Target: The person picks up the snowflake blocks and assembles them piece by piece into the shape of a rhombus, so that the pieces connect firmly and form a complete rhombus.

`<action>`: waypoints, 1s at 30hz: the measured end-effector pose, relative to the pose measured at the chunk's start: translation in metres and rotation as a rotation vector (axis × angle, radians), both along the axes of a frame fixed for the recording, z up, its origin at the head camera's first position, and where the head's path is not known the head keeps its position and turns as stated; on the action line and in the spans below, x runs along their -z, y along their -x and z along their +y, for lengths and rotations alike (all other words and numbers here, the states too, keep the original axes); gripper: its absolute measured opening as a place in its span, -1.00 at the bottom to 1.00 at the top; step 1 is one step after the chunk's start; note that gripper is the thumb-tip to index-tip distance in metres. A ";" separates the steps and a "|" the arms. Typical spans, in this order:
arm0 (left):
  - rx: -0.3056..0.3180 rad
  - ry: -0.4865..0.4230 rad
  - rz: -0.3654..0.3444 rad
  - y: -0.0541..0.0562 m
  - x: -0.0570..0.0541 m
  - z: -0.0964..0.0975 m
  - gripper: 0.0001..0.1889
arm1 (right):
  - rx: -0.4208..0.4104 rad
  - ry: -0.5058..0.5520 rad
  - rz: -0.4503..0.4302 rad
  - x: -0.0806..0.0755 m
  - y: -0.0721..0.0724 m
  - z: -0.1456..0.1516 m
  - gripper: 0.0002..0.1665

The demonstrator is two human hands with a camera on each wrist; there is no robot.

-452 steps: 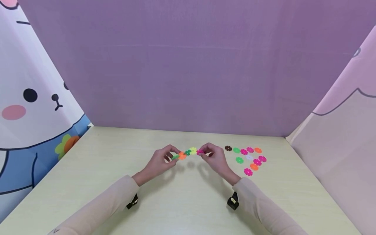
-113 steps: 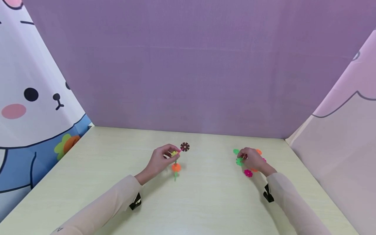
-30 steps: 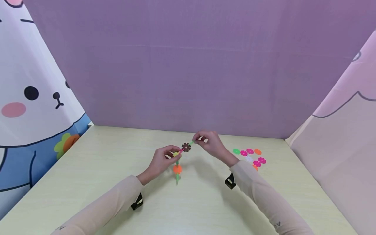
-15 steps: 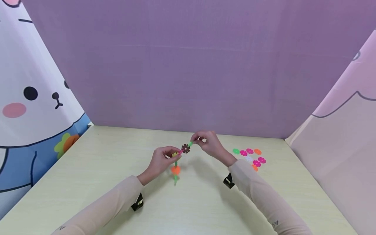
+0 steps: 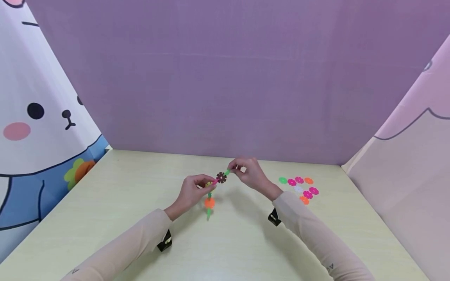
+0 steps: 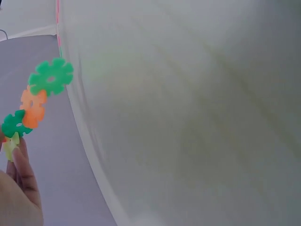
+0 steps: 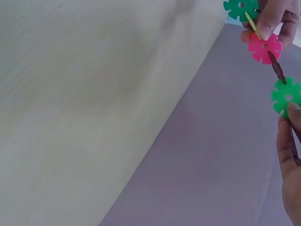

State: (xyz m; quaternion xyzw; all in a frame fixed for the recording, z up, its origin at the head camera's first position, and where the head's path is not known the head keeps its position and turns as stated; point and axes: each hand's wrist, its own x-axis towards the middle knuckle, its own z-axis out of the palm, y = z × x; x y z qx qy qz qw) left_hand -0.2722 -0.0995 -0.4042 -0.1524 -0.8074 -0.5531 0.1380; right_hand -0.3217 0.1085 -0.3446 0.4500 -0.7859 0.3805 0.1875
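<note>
My left hand pinches a chain of slotted plastic snowflake discs at its pink disc and yellow disc. Below it hang a dark green disc, an orange disc and a light green disc. Beyond the fingers, a brown disc sits in the pink one's edge. My right hand pinches another green disc between thumb and fingers. Its rim meets the brown disc's edge; how deep the slots engage is hard to tell. Both hands are above the table.
Loose pink, orange, green and white discs lie at the right of the pale table, including a white disc and a green disc. A purple panel rises behind the table. Cartoon-printed sheets flank it.
The brown disc, loose on the table 15 seconds ago, is now on the chain. My right hand has brought a green disc from the loose discs to it. Over the last second little has moved.
</note>
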 end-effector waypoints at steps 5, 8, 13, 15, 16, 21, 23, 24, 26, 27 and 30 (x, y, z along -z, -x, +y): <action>0.004 -0.015 -0.024 0.000 0.001 0.001 -0.89 | 0.006 0.007 0.002 0.002 0.000 0.001 -0.85; 0.002 -0.009 -0.038 -0.002 -0.001 0.002 -0.88 | -0.003 0.015 -0.033 0.003 0.000 0.002 -0.85; 0.015 -0.005 -0.039 -0.011 -0.014 0.006 -0.87 | -0.013 0.017 -0.077 0.002 0.000 0.004 -0.86; 0.027 -0.005 -0.036 -0.018 -0.022 0.008 -0.86 | -0.012 0.015 -0.084 0.002 -0.001 0.004 -0.87; 0.031 -0.003 -0.036 -0.020 -0.026 0.008 -0.86 | -0.011 0.013 -0.087 0.002 -0.001 0.004 -0.87; 0.037 0.010 -0.050 -0.025 -0.031 0.008 -0.86 | -0.024 -0.005 -0.097 -0.004 -0.008 0.001 -0.88; 0.039 0.003 -0.050 -0.021 -0.025 0.006 -0.87 | -0.031 -0.010 -0.093 -0.008 -0.012 0.000 -0.88; 0.037 -0.003 -0.054 -0.017 -0.021 0.005 -0.86 | -0.031 -0.015 -0.092 -0.009 -0.012 0.000 -0.87; 0.032 -0.006 -0.057 -0.010 -0.014 0.002 -0.84 | -0.026 -0.024 -0.075 -0.010 -0.011 0.000 -0.87; 0.031 -0.009 -0.058 -0.007 -0.010 0.001 -0.83 | -0.020 -0.028 -0.068 -0.008 -0.008 0.001 -0.87; 0.029 -0.005 -0.054 0.000 -0.005 -0.001 -0.78 | 0.003 -0.038 -0.066 -0.003 -0.001 0.004 -0.88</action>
